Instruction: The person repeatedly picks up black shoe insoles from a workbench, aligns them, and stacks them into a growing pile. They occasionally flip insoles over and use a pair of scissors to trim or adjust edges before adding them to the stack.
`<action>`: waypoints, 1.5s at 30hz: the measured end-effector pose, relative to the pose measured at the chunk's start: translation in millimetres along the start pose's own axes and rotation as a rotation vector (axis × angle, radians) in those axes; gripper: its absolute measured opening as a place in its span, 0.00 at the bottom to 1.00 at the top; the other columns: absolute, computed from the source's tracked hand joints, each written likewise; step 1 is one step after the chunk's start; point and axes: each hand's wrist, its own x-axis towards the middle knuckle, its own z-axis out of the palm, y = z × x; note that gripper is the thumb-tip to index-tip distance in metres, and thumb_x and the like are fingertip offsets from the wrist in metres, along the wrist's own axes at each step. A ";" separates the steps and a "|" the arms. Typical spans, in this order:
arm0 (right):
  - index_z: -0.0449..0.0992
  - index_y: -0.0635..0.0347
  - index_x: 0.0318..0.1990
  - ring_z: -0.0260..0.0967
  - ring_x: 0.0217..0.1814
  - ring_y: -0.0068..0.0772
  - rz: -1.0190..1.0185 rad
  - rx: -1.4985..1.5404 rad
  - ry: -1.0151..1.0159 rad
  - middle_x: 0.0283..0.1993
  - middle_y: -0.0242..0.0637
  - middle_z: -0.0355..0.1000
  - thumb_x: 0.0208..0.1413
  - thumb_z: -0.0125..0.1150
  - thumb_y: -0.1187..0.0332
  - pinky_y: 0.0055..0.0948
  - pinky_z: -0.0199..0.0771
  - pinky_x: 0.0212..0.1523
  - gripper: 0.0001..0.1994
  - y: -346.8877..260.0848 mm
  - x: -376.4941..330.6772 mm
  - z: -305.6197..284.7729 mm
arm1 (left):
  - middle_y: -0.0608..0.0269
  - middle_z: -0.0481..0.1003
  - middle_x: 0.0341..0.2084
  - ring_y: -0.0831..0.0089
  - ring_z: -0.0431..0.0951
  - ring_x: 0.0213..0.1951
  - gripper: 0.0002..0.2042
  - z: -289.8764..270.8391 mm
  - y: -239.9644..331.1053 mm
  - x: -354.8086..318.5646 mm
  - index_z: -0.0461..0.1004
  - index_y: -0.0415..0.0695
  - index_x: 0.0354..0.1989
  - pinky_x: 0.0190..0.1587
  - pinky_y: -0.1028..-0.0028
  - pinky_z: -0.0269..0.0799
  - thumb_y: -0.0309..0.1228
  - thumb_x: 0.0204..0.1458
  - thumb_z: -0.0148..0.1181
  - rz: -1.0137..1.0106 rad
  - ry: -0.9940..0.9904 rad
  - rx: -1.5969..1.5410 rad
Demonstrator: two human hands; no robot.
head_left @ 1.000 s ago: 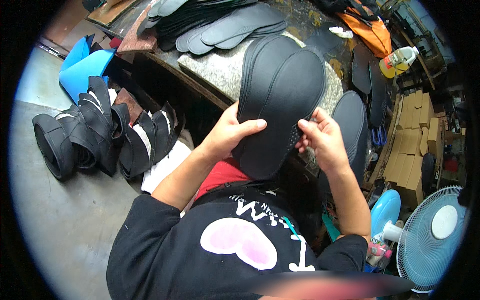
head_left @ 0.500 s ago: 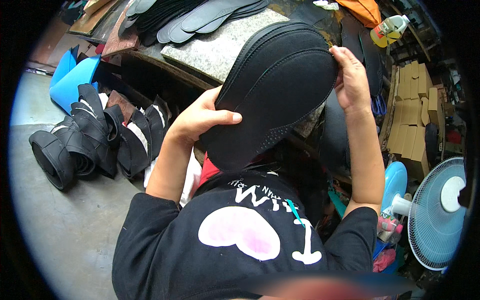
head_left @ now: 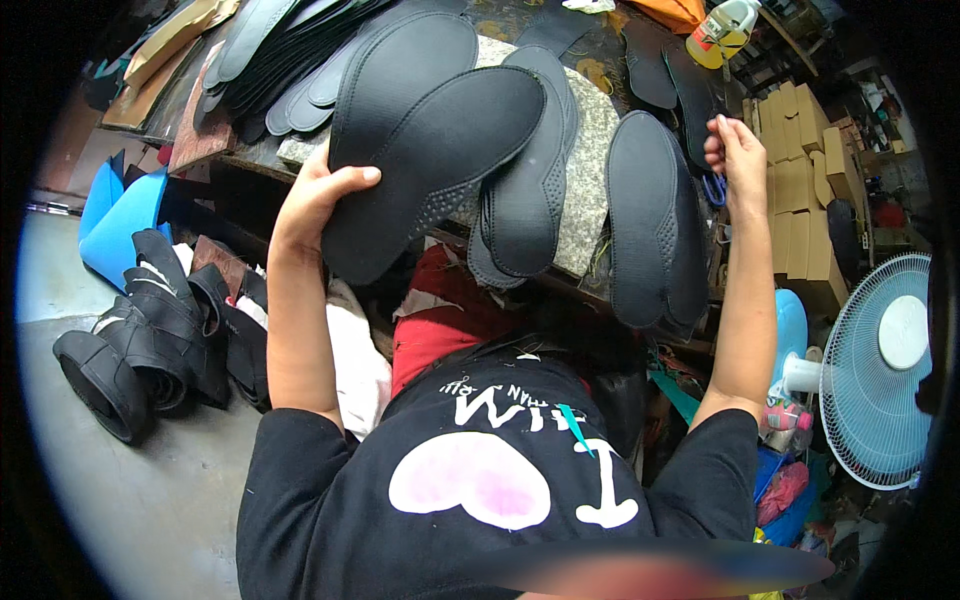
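My left hand (head_left: 312, 198) is raised and grips a stack of black shoe insoles (head_left: 425, 140) by its lower left edge, thumb on top. My right hand (head_left: 735, 158) is off the stack, stretched to the right edge of the workbench. Its fingers curl just above a pair of blue-handled scissors (head_left: 716, 188), and I cannot tell whether it holds anything. Between my hands, more black insoles (head_left: 528, 185) lie on a speckled stone slab (head_left: 592, 112). Another black insole (head_left: 650, 225) hangs over the bench edge.
A fanned pile of black soles (head_left: 270, 55) covers the bench's far left. Black boot uppers (head_left: 150, 340) and blue sheets (head_left: 115, 215) sit on the floor at left. At right are cardboard boxes (head_left: 795, 190), a white fan (head_left: 885, 365) and a plastic bottle (head_left: 722, 30).
My right hand has let go of the insole stack and swung out to the right, toward the scissors. My left hand alone has lifted the stack up and to the left.
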 end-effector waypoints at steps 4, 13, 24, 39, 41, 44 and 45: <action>0.76 0.54 0.44 0.72 0.48 0.50 -0.133 -1.046 0.063 0.42 0.38 0.76 0.51 0.60 0.53 0.43 0.70 0.48 0.18 44.8 7.6 -42.6 | 0.56 0.75 0.43 0.71 0.77 0.42 0.33 -10.6 0.1 32.7 0.64 0.35 0.58 0.48 0.73 0.73 0.27 0.39 0.67 0.031 -0.007 0.185; 0.73 0.51 0.52 0.73 0.48 0.42 0.105 -1.198 -0.092 0.44 0.38 0.75 0.49 0.64 0.54 0.41 0.71 0.47 0.23 54.7 -3.4 -51.9 | 0.44 0.70 0.50 0.50 0.70 0.53 0.39 -2.3 1.2 60.8 0.63 0.44 0.60 0.56 0.61 0.66 0.40 0.37 0.73 0.466 0.277 1.446; 0.78 0.64 0.41 0.76 0.36 0.34 0.233 -0.968 -0.175 0.30 0.42 0.76 0.48 0.56 0.61 0.30 0.71 0.36 0.16 44.3 -72.3 -131.6 | 0.53 0.70 0.43 0.53 0.67 0.51 0.34 44.4 -16.2 72.9 0.67 0.44 0.48 0.54 0.59 0.64 0.45 0.32 0.73 0.551 0.045 1.595; 0.66 0.65 0.48 0.73 0.40 0.36 0.400 0.788 -0.871 0.36 0.43 0.73 0.41 0.36 0.18 0.30 0.69 0.46 0.51 -27.6 -237.2 51.6 | 0.51 0.63 0.58 0.55 0.65 0.58 0.26 80.6 17.3 -11.6 0.70 0.43 0.40 0.60 0.64 0.59 0.35 0.28 0.72 0.556 -0.216 0.957; 0.66 0.66 0.47 0.73 0.38 0.36 0.376 0.807 -0.845 0.33 0.41 0.73 0.41 0.35 0.18 0.32 0.69 0.46 0.51 -28.2 -235.4 52.6 | 0.50 0.63 0.58 0.55 0.65 0.58 0.26 81.6 11.1 -19.3 0.72 0.42 0.39 0.60 0.63 0.60 0.33 0.26 0.72 0.557 -0.231 0.998; 0.68 0.65 0.44 0.72 0.32 0.33 0.314 0.864 -0.811 0.29 0.40 0.72 0.44 0.38 0.21 0.32 0.70 0.44 0.48 -25.8 -235.4 47.2 | 0.49 0.63 0.58 0.54 0.66 0.58 0.26 79.2 8.0 -26.7 0.73 0.42 0.39 0.59 0.63 0.62 0.31 0.26 0.73 0.540 -0.254 1.010; 0.68 0.66 0.44 0.71 0.30 0.31 0.334 0.889 -0.783 0.28 0.38 0.71 0.47 0.40 0.23 0.31 0.71 0.42 0.45 -24.8 -237.5 45.7 | 0.49 0.63 0.58 0.53 0.67 0.57 0.26 78.3 8.3 -28.4 0.73 0.43 0.39 0.58 0.63 0.64 0.30 0.26 0.73 0.556 -0.263 1.026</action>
